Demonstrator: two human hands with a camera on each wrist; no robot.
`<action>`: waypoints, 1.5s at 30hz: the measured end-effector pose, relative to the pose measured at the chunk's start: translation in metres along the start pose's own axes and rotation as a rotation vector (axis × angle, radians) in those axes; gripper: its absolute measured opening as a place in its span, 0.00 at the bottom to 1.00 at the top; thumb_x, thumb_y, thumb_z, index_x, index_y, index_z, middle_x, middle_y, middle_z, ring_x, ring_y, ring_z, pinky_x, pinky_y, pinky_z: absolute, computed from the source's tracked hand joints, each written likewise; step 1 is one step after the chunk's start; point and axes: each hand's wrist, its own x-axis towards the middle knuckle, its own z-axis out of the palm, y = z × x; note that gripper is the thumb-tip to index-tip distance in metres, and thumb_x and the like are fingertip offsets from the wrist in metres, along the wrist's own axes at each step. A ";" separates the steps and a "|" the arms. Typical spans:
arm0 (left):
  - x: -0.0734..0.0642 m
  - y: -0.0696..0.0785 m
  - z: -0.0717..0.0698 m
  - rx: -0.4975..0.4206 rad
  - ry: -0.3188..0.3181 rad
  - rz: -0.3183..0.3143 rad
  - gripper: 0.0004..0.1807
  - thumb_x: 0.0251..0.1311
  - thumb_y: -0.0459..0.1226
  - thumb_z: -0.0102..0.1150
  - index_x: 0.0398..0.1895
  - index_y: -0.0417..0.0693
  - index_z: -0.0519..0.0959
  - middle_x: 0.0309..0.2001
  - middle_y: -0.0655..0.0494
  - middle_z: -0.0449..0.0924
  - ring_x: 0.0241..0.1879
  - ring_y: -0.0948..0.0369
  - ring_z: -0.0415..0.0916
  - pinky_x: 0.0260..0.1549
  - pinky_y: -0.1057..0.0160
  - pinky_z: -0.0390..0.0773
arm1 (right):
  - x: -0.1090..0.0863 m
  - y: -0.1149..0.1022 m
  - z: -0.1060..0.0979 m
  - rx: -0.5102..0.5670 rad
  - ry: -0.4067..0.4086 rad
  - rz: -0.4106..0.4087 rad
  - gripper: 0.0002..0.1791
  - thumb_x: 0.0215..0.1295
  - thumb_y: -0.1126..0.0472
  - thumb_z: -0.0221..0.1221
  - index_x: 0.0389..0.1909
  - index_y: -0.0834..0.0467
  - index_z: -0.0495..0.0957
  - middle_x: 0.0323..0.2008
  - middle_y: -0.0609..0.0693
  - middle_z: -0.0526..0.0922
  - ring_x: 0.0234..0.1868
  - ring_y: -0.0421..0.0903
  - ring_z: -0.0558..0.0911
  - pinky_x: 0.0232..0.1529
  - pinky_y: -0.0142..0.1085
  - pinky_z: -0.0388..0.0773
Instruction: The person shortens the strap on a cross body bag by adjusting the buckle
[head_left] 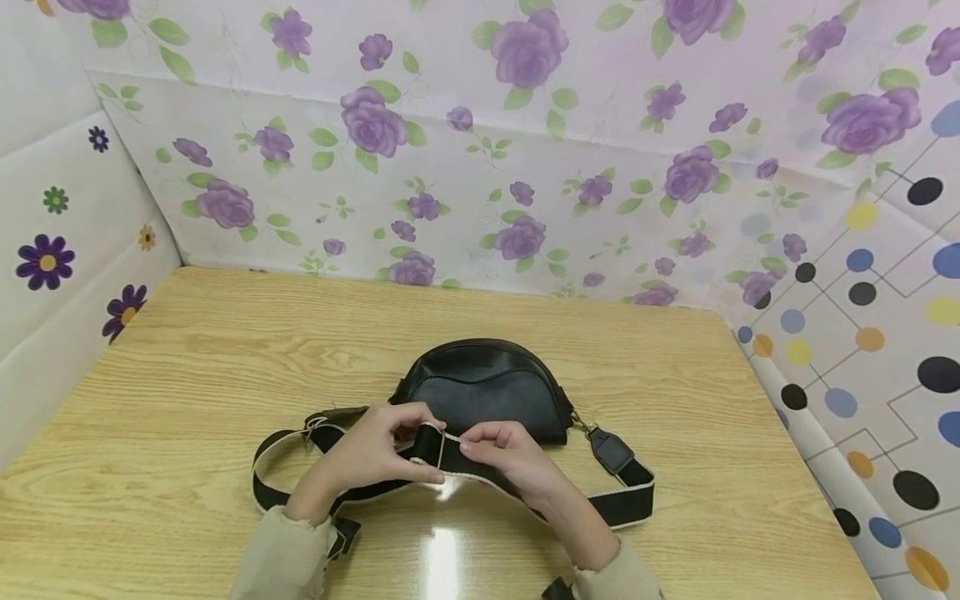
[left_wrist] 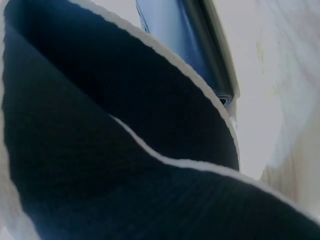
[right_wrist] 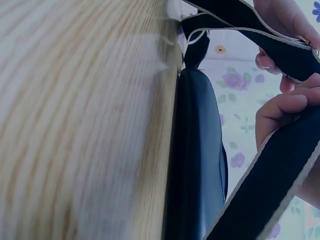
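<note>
A black half-round bag (head_left: 487, 392) lies on the table in front of both hands, its wide black strap with pale edges (head_left: 622, 506) looping out on either side. My left hand (head_left: 363, 450) holds a folded part of this strap beside a thin metal slider buckle (head_left: 441, 450). Just right of the buckle, my right hand (head_left: 517, 467) pinches the strap between thumb and fingers. Large and close, the strap (left_wrist: 100, 170) covers most of the left wrist view. From the right wrist, the strap (right_wrist: 270, 190) runs below the curled fingers (right_wrist: 282, 107), with the bag (right_wrist: 197, 150) behind.
The wood-grain table (head_left: 225, 350) spreads around the bag. A gold clip (head_left: 579, 422) joins the strap's leather end (head_left: 612, 451) to the bag's right side. Flowered sheeting (head_left: 450, 167) stands behind the table, and dotted sheeting (head_left: 862, 400) at the right.
</note>
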 end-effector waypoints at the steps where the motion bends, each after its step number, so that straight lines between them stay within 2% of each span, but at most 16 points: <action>1: 0.000 -0.002 0.000 0.004 -0.001 0.002 0.18 0.35 0.38 0.73 0.33 0.51 0.78 0.23 0.65 0.73 0.18 0.62 0.61 0.18 0.68 0.64 | 0.000 0.000 0.000 -0.009 -0.003 -0.009 0.12 0.60 0.69 0.53 0.36 0.78 0.72 0.28 0.45 0.79 0.30 0.37 0.73 0.31 0.28 0.70; 5: -0.001 -0.006 0.001 -0.001 -0.001 0.004 0.18 0.37 0.42 0.73 0.34 0.54 0.77 0.22 0.66 0.71 0.18 0.65 0.61 0.18 0.67 0.65 | 0.000 0.000 0.001 -0.008 -0.010 -0.025 0.13 0.60 0.69 0.53 0.37 0.79 0.71 0.28 0.45 0.79 0.29 0.37 0.73 0.30 0.28 0.70; 10: -0.001 -0.006 0.001 -0.018 -0.007 -0.021 0.18 0.39 0.43 0.72 0.35 0.54 0.77 0.24 0.65 0.73 0.20 0.67 0.63 0.21 0.66 0.68 | 0.000 0.000 0.003 0.063 -0.002 0.000 0.05 0.60 0.69 0.53 0.32 0.64 0.78 0.25 0.45 0.79 0.21 0.35 0.72 0.19 0.26 0.69; 14: -0.001 -0.003 0.000 -0.022 -0.019 -0.043 0.18 0.39 0.43 0.71 0.35 0.51 0.77 0.27 0.64 0.75 0.22 0.66 0.67 0.24 0.66 0.70 | 0.001 -0.001 0.004 0.096 -0.006 0.006 0.07 0.60 0.69 0.53 0.30 0.57 0.78 0.24 0.45 0.79 0.20 0.35 0.72 0.18 0.26 0.69; 28: 0.001 -0.001 0.002 -0.061 -0.029 -0.029 0.19 0.38 0.41 0.72 0.35 0.48 0.76 0.29 0.60 0.78 0.25 0.66 0.74 0.25 0.64 0.74 | 0.002 -0.005 0.009 0.167 -0.042 -0.022 0.09 0.61 0.69 0.52 0.29 0.55 0.79 0.25 0.45 0.79 0.20 0.36 0.70 0.17 0.28 0.62; 31: 0.002 -0.001 0.004 -0.032 -0.017 -0.031 0.20 0.36 0.41 0.73 0.35 0.47 0.77 0.27 0.61 0.77 0.23 0.68 0.71 0.22 0.65 0.72 | 0.003 -0.006 0.010 0.171 -0.041 -0.027 0.09 0.61 0.69 0.52 0.28 0.56 0.79 0.25 0.45 0.79 0.20 0.36 0.70 0.17 0.29 0.61; 33: 0.004 0.007 0.003 -0.010 -0.010 -0.033 0.20 0.35 0.38 0.74 0.34 0.45 0.77 0.24 0.62 0.76 0.20 0.69 0.67 0.19 0.67 0.69 | 0.003 -0.007 0.011 0.166 -0.031 -0.013 0.08 0.62 0.69 0.52 0.28 0.57 0.78 0.24 0.45 0.80 0.20 0.37 0.70 0.18 0.29 0.61; 36: 0.004 0.007 0.004 0.002 -0.007 -0.024 0.20 0.36 0.39 0.73 0.34 0.46 0.77 0.22 0.63 0.74 0.18 0.68 0.63 0.18 0.68 0.67 | 0.003 -0.007 0.012 0.160 -0.011 0.016 0.07 0.62 0.68 0.52 0.28 0.59 0.77 0.23 0.45 0.80 0.18 0.37 0.70 0.17 0.29 0.62; 38: 0.004 0.007 0.003 0.001 -0.011 -0.019 0.19 0.37 0.41 0.73 0.34 0.48 0.77 0.23 0.64 0.75 0.18 0.68 0.64 0.18 0.68 0.68 | 0.002 -0.007 0.012 0.159 -0.004 0.029 0.06 0.62 0.68 0.52 0.29 0.59 0.77 0.22 0.45 0.80 0.18 0.37 0.69 0.17 0.29 0.62; 40: 0.003 -0.002 0.005 -0.006 -0.014 -0.010 0.19 0.38 0.44 0.72 0.34 0.52 0.76 0.25 0.65 0.75 0.19 0.68 0.67 0.19 0.66 0.70 | 0.002 -0.007 0.012 0.164 -0.003 0.032 0.06 0.62 0.68 0.52 0.29 0.59 0.77 0.23 0.45 0.80 0.18 0.36 0.70 0.17 0.28 0.63; 45: 0.003 -0.003 0.004 -0.004 -0.019 0.003 0.17 0.39 0.44 0.72 0.33 0.54 0.76 0.26 0.65 0.75 0.19 0.69 0.66 0.19 0.63 0.70 | 0.003 -0.006 0.012 0.154 0.004 0.039 0.05 0.61 0.67 0.53 0.30 0.59 0.78 0.23 0.45 0.80 0.19 0.36 0.72 0.17 0.27 0.66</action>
